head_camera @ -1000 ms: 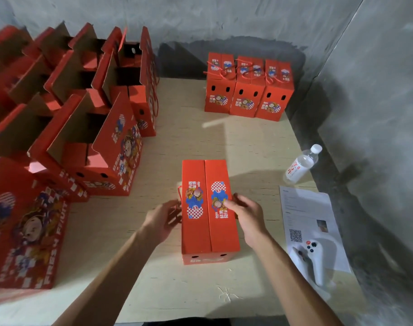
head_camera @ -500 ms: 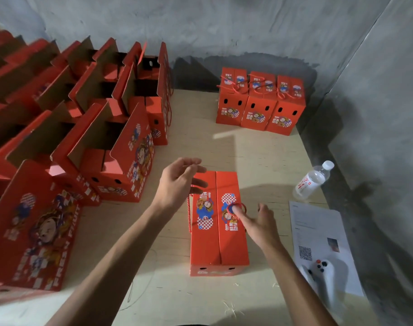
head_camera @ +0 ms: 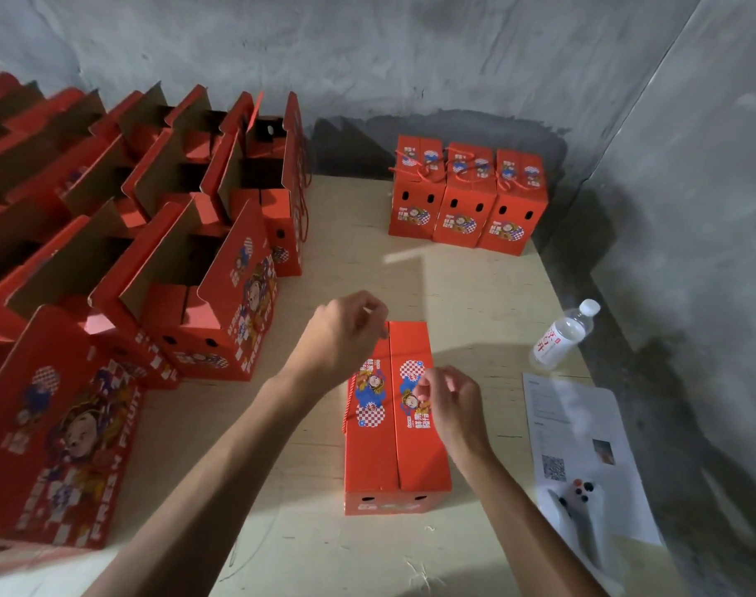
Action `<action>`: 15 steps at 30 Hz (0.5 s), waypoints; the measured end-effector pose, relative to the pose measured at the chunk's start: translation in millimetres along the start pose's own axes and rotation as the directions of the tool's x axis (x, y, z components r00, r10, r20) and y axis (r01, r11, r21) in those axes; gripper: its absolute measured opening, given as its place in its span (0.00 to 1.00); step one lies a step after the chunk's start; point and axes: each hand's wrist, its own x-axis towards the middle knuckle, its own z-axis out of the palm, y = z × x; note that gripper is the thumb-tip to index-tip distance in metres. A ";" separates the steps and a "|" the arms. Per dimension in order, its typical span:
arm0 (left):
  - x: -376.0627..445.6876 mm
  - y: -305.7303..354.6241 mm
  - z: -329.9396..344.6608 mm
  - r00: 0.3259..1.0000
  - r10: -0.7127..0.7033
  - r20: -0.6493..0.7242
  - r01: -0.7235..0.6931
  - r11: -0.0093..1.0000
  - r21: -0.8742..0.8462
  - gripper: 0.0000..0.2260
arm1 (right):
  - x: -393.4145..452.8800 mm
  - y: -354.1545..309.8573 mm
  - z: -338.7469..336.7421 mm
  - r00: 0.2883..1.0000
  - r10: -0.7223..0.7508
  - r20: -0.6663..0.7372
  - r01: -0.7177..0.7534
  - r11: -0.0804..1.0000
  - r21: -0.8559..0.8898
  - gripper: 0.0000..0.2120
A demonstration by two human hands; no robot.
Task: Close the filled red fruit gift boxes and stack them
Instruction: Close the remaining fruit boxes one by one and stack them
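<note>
Right hand [head_camera: 447, 405] hovers over closed box [head_camera: 395, 424], fingers curled in a pinch; what it pinches is too small to tell. Left hand [head_camera: 346, 333] above box's far left corner, fingers likewise curled. Bare table [head_camera: 475, 290] lies beyond the box; open boxes [head_camera: 208, 303] crowd the left, bottle [head_camera: 561, 336] and paper [head_camera: 583, 445] the right. Box red, flaps meeting along a centre seam, cartoon print on top. Long axis runs away from the person. Three closed boxes [head_camera: 466, 196] at the far wall.

We've got the closed red cardboard gift box [head_camera: 395, 424] mid-table, open red boxes [head_camera: 203, 303] off left, three closed roped boxes [head_camera: 464, 200] behind by the wall, clear plastic water bottle [head_camera: 561, 336] right, white printed sheet [head_camera: 583, 450] in front of the bottle.
</note>
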 end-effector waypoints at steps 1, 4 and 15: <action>0.6 5.5 2.6 0.999 0.051 -0.002 -0.050 0.990 0.132 0.08 | -0.8 -11.7 10.5 0.998 0.000 0.060 -0.003 0.999 0.044 0.20; 4.7 18.3 6.2 0.995 0.097 -0.015 -0.087 0.948 0.307 0.11 | 1.6 -41.9 43.5 0.971 -0.025 0.237 -0.005 0.992 0.125 0.29; 14.3 -9.1 -36.5 0.985 0.040 -0.166 0.014 0.950 0.311 0.11 | 66.4 -105.9 71.5 0.929 0.082 0.361 -0.116 0.990 0.075 0.22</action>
